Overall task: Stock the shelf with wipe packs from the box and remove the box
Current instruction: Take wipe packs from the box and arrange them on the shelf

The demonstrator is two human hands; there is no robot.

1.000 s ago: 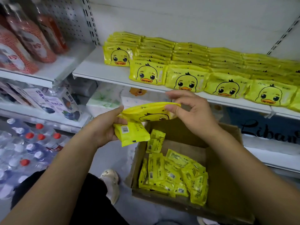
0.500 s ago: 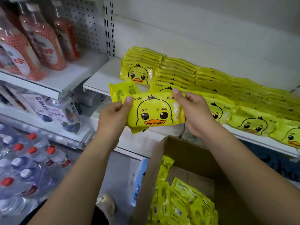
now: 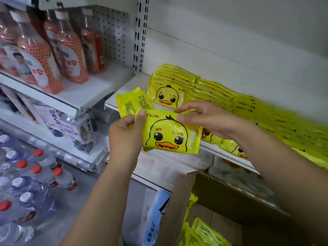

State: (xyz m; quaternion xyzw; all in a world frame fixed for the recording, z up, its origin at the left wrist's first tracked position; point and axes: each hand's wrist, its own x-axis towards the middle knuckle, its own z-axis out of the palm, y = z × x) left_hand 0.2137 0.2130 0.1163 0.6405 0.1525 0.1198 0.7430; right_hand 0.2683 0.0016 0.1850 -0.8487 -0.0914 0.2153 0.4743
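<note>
My left hand (image 3: 125, 137) grips two yellow wipe packs in front of the white shelf (image 3: 127, 89): a duck-face pack (image 3: 171, 136) facing me and a second pack (image 3: 132, 102) behind it, showing its printed back. My right hand (image 3: 205, 119) pinches the upper right edge of the duck-face pack. Rows of the same yellow packs (image 3: 221, 96) fill the shelf from its left end to the right. The open cardboard box (image 3: 179, 206) sits below the shelf with more yellow packs (image 3: 204, 233) inside.
Orange bottles (image 3: 53, 57) stand on the neighbouring shelf at left, and boxed goods (image 3: 71, 126) sit below them. Shrink-wrapped water bottles (image 3: 30, 183) with red and white caps are stacked on the floor at lower left. A blue-and-white pack (image 3: 152, 217) leans beside the box.
Both hands lifted the two packs from above the box up to shelf height and turned the duck face toward me. The view moved closer to the shelf's left end.
</note>
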